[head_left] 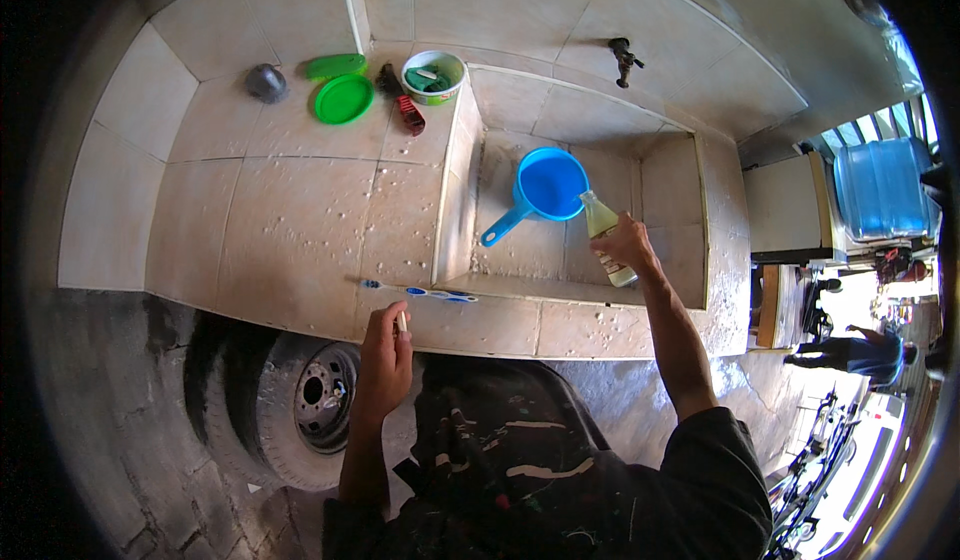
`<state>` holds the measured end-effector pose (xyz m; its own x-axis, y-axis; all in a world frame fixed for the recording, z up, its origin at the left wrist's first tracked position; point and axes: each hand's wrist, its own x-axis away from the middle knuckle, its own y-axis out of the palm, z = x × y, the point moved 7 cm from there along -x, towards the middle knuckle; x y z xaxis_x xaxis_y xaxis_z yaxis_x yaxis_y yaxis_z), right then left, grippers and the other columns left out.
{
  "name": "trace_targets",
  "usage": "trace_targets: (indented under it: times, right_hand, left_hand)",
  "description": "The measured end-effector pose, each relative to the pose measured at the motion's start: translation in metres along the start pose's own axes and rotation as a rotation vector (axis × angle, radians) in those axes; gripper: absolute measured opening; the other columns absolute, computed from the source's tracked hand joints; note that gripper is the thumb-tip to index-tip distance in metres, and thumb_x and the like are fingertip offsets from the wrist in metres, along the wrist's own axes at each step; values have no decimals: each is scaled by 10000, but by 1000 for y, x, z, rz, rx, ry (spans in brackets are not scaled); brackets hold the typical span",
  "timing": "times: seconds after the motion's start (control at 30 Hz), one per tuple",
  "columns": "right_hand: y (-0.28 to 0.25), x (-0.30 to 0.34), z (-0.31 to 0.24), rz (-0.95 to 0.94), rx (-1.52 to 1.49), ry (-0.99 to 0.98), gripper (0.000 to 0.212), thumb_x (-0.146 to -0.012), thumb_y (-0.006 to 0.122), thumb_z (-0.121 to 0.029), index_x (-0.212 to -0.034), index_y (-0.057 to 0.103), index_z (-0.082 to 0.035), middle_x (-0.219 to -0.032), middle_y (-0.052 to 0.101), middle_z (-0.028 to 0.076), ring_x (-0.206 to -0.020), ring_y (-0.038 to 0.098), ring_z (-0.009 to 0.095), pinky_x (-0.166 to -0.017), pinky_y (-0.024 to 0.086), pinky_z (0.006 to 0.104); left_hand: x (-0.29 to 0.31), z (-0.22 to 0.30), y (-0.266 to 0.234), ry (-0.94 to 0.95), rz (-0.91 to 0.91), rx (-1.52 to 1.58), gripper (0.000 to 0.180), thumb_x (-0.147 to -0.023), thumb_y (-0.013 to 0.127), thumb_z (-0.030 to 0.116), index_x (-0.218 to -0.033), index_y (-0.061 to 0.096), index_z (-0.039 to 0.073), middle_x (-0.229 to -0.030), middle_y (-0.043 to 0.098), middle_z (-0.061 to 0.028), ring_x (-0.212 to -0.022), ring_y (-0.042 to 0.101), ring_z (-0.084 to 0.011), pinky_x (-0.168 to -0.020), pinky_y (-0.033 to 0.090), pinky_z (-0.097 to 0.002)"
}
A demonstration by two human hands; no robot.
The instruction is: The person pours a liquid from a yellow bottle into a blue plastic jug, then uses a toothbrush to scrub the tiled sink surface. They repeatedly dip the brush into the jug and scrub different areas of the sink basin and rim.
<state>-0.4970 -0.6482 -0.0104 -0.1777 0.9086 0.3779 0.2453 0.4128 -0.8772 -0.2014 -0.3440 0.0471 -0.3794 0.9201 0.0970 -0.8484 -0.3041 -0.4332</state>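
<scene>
Firstly, one tilted glass bottle (603,223), clasped in the right hand (630,243), mouth at the rim of one blue dipper (552,184) inside one tiled basin (670,195); one left hand (384,348), curled around one small pale object (402,322); on the tabletop (290,200), one toothbrush (420,291), one green disc (344,99).

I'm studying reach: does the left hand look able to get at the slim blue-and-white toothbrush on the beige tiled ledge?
Probably yes: the toothbrush lies just beyond the left hand, with nothing visible between them, though the small pale object in its grip might hinder grasping.
</scene>
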Motion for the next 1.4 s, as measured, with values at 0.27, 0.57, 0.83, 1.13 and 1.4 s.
trace_targets:
  times: [0.27, 0.57, 0.83, 1.13, 1.4]
  right_hand:
    - [-3, -7, -17, -96, -5, -9, 589, -522, 780, -268, -935, 562, 90, -822, 644, 231, -698, 660, 289, -632, 546, 370]
    - [-4, -14, -22, -36, 45, -17, 574, -524, 773, -281, -922, 578, 85, -810, 649, 218, -691, 662, 281, -628, 548, 363]
    - [4, -20, -14, -117, 43, 52, 670, -506, 772, -298, -1003, 522, 75, -904, 631, 234, -811, 643, 312, -722, 522, 381]
    - [-3, -19, -5, 171, -501, -171, 766, -544, 822, -335, -1128, 466, 9, -961, 614, 145, -893, 607, 218, -775, 493, 372]
    - [-51, 31, -43, -48, -1437, -565, 648, -627, 764, -206, -1146, 446, 18, -1021, 568, 102, -955, 557, 217, -864, 441, 363]
  left_hand:
    - [1, -3, 6, -38, 17, 20, 310, -862, 408, 24, -1170, 423, -5, -1056, 485, -217, -974, 505, -345, -859, 395, -386]
    - [-7, -5, 8, -26, 29, 31, 316, -851, 401, 7, -1166, 427, -9, -1038, 489, -204, -950, 514, -324, -848, 400, -375]
    - [-16, -7, 2, -8, 18, 51, 317, -843, 411, -19, -1160, 427, -15, -1010, 492, -198, -929, 517, -321, -837, 405, -377]
    - [-44, 3, -24, 113, 136, 87, 331, -883, 465, 35, -1211, 430, 6, -1018, 553, -171, -878, 581, -227, -767, 474, -317]
    - [-117, 149, -18, 637, 20, -35, 295, -772, 590, 14, -1059, 523, 28, -928, 587, -151, -829, 593, -270, -750, 479, -344]
